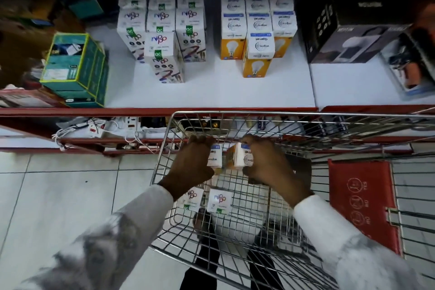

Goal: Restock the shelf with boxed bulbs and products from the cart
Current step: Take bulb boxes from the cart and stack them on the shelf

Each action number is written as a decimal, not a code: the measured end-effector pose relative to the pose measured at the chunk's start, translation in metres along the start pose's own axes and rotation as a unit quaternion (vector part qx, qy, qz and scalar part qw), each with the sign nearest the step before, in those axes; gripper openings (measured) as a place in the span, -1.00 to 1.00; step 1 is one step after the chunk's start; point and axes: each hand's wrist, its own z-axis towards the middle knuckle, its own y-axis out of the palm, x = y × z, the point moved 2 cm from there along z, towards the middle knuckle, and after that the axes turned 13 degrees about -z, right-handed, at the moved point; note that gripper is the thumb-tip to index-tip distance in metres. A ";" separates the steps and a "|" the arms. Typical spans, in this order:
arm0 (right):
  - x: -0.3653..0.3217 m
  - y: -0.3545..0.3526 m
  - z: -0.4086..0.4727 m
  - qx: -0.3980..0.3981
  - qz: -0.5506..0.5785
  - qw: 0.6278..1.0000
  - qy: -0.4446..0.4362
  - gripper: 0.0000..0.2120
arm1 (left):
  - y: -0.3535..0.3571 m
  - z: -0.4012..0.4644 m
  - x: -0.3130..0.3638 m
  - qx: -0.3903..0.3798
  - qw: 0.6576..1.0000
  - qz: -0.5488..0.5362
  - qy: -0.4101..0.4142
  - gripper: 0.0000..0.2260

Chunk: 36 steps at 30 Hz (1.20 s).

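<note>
Both hands are inside the wire cart, each closed on a small bulb box. My left hand grips a white bulb box. My right hand grips a white and orange bulb box, tilted, close beside the first. Two white boxes with a coloured logo lie on the cart floor below my hands. On the white shelf stand rows of white logo boxes at left and orange and white bulb boxes at centre.
A green carton sits at the shelf's left end, black product boxes at the right. The shelf has a red front edge; a lower shelf holds white sockets and cables. A red child-seat flap is in the cart.
</note>
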 end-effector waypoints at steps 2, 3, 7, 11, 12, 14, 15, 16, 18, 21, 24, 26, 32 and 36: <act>0.002 -0.039 -0.013 0.006 0.025 1.000 0.006 -0.34 | -0.032 -0.010 0.016 0.015 0.999 -0.048 0.000 -0.32; 0.004 -0.059 -0.020 0.008 0.033 0.999 0.010 -0.33 | -0.049 -0.015 0.025 0.025 0.998 -0.058 0.001 -0.31; 0.010 -0.134 -0.041 0.029 0.029 0.999 0.015 -0.31 | -0.107 -0.029 0.059 0.053 0.998 -0.045 0.006 -0.36; 0.020 -0.194 -0.049 0.081 -0.011 0.996 0.038 -0.31 | -0.152 -0.025 0.094 0.126 0.992 -0.005 0.029 -0.41; 0.023 -0.203 -0.047 0.096 -0.021 0.994 0.046 -0.31 | -0.159 -0.020 0.101 0.145 0.989 0.001 0.030 -0.40; 0.031 -0.218 -0.039 0.128 -0.039 0.989 0.064 -0.33 | -0.168 -0.007 0.113 0.179 0.983 0.003 0.041 -0.38; 0.034 -0.222 -0.032 0.145 -0.045 0.986 0.071 -0.35 | -0.170 0.002 0.117 0.192 0.980 0.004 0.046 -0.36; 0.036 -0.225 -0.024 0.162 -0.048 0.983 0.076 -0.37 | -0.170 0.013 0.120 0.202 0.978 0.008 0.048 -0.35; 0.041 -0.224 -0.004 0.193 -0.065 0.976 0.081 -0.37 | -0.168 0.036 0.123 0.211 0.977 0.023 0.034 -0.33; 0.050 -0.215 0.030 0.221 -0.095 0.967 0.083 -0.37 | -0.162 0.070 0.126 0.219 0.975 0.043 0.018 -0.35; 0.058 -0.208 0.056 0.226 -0.110 0.965 0.072 -0.41 | -0.155 0.094 0.124 0.220 0.974 0.044 0.005 -0.40; 0.064 -0.205 0.071 0.226 -0.120 0.965 0.063 -0.41 | -0.151 0.106 0.121 0.223 0.974 0.046 -0.003 -0.43; 0.069 -0.200 0.095 0.202 -0.135 0.969 0.039 -0.36 | -0.142 0.132 0.116 0.216 0.976 0.015 -0.003 -0.42; 0.070 -0.196 0.104 0.190 -0.118 0.974 0.034 -0.29 | -0.136 0.145 0.112 0.215 0.977 -0.017 0.007 -0.41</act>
